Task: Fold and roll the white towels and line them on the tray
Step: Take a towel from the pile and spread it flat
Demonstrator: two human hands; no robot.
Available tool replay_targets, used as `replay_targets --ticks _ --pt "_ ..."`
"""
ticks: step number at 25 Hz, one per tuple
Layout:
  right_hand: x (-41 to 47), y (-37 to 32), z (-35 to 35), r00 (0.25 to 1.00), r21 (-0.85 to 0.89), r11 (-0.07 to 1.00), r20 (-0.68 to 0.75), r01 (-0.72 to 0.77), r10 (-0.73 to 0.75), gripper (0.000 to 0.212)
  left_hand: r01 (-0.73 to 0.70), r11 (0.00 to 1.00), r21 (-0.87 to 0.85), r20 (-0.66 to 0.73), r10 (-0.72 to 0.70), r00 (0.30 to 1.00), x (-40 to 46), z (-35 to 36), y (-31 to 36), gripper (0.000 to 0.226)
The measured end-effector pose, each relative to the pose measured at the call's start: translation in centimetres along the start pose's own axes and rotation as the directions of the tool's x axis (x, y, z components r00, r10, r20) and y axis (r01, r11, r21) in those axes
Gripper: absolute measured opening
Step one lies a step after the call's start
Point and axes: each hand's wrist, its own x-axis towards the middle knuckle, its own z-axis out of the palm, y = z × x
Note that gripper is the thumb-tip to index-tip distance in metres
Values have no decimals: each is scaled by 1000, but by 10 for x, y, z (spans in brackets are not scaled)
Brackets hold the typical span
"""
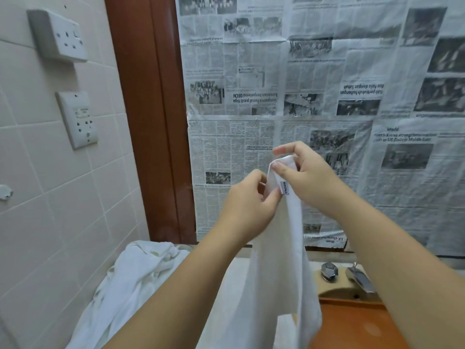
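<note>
Up in front of the newspaper-covered pane [327, 96], the fingers [279, 170] of the right hand [304, 177] pinch the top corner of a white towel [279, 268], thumb and forefinger curled over its folded edge. Just below and to the left, the left hand [245, 200] grips the same hem, its thumb pressed beside a small sewn label [284, 188] whose print is too small to read. From both hands the towel hangs straight down in a long narrow fold, its lower end dropping past the bottom of the view in front of the table. Behind the left forearm, a heap of crumpled white towels [130, 280] lies at the table's left edge, against the tiled wall [37, 222]. At the right end, an orange-brown basin [352, 321] shows behind the hanging cloth, with a chrome tap [358, 277] and a chrome knob [329, 271] at its back rim. Two wall sockets [76, 118] sit on the tiles, left of a brown wooden frame [151, 122].
</note>
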Motion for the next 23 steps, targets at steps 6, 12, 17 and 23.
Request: replay_targets --ticks 6,12,17,23 --pt "-26 -10 13 992 129 986 77 -110 100 25 10 971 -238 -87 -32 996 -4 -32 10 27" --pt "-88 14 66 917 96 953 313 -288 246 17 40 958 -282 -74 -63 995 -32 -69 19 28" --pt "-127 30 65 835 186 853 384 -487 393 27 65 993 -103 147 -49 988 -64 -110 -2 26" --pt "-156 27 19 631 12 828 655 -560 417 28 146 989 3 297 -140 945 -125 -124 -45 14"
